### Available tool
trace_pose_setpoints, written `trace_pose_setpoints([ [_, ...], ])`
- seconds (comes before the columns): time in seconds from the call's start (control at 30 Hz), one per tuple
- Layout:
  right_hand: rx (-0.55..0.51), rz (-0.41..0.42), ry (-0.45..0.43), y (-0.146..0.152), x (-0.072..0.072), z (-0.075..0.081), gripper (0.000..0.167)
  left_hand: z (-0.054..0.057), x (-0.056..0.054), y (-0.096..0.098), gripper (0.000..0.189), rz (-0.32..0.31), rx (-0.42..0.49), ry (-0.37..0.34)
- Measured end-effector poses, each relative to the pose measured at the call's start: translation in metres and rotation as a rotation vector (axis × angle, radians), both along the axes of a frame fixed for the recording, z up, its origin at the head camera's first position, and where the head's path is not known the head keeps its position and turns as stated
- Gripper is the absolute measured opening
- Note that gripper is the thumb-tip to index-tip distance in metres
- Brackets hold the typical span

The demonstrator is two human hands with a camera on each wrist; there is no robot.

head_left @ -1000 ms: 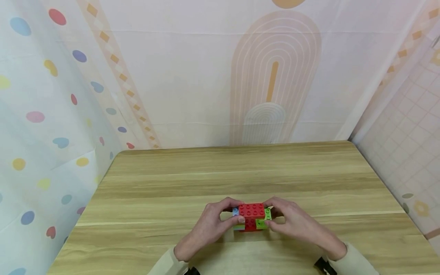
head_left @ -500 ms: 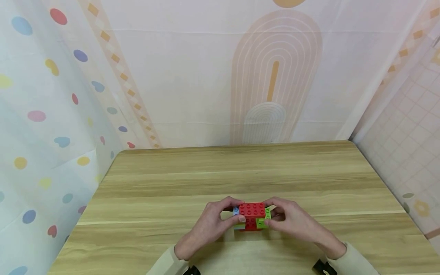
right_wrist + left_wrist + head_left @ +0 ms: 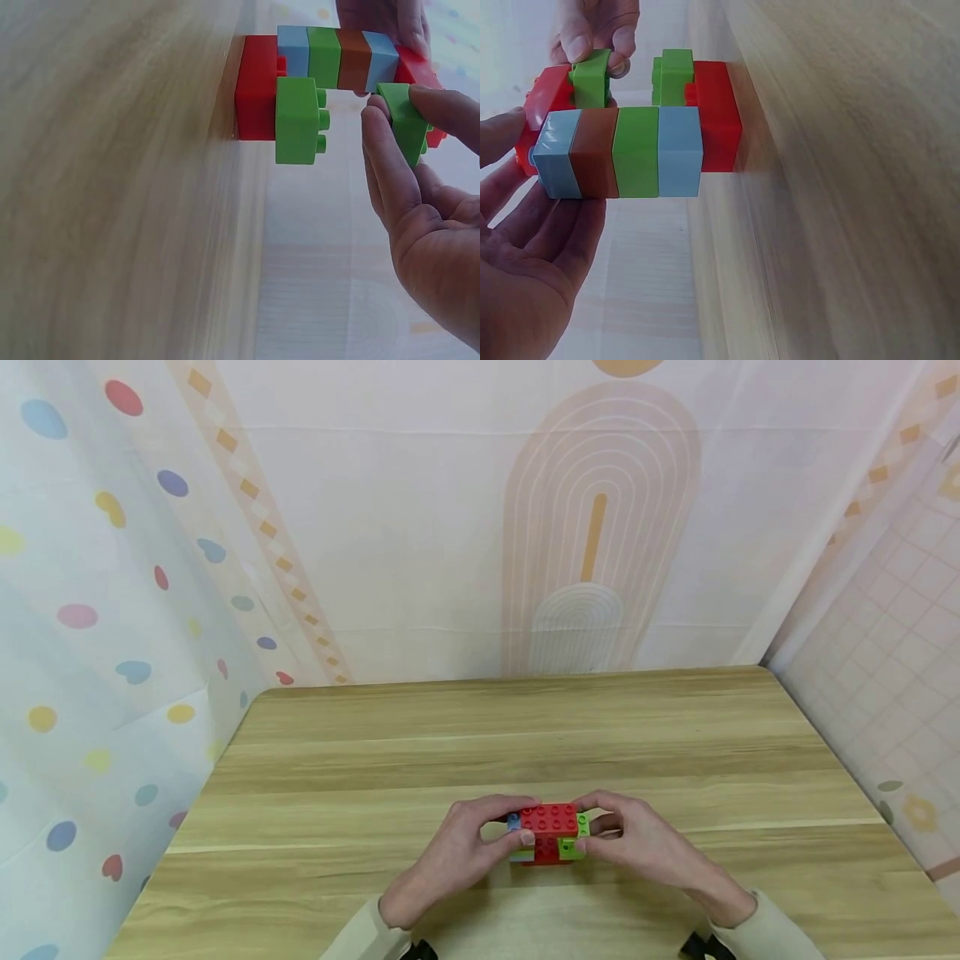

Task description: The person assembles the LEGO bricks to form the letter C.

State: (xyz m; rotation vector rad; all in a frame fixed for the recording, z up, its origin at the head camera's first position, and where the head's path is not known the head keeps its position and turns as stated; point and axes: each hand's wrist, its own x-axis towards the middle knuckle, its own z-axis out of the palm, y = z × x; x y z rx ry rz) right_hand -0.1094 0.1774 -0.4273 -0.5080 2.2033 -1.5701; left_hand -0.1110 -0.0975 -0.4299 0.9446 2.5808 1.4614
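Note:
Bricks form a frame on the wooden table (image 3: 450, 727). Its base is a red brick (image 3: 721, 116). On the base's left end rises a column: light blue brick (image 3: 679, 151), green brick (image 3: 636, 152), brown brick (image 3: 595, 155), light blue brick (image 3: 557, 155). A red brick (image 3: 550, 818) spans the top. My left hand (image 3: 467, 847) grips that end, thumb in front, fingers behind. Between thumb and fingers, my right hand (image 3: 643, 845) pinches an upper green brick (image 3: 409, 124) at the top red brick's right end. Below it, a gap separates it from a lower green brick (image 3: 296, 120) on the base.
Pale patterned curtains (image 3: 420, 543) hang behind the table and along both sides. Black straps (image 3: 708, 943) circle the wrists, near cream sleeves (image 3: 772, 931).
My left index finger reaches slightly further right along the back of the top red brick. The right hand keeps its pinch, and the brick frame stays in place.

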Motion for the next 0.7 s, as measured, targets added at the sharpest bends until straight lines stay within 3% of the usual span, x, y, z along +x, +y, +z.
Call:
trace_pose_setpoints([
  [0.3, -0.047, -0.004, -0.058, 0.0010, -0.0014, -0.0003, 0.047, 0.0018, 0.0001, 0.0003, 0.035, -0.001, -0.001, -0.007],
  [0.7, -0.062, 0.002, -0.060, 0.0024, -0.0033, -0.0023, 0.045, 0.0042, -0.0002, 0.0008, 0.032, 0.003, -0.034, -0.017],
])
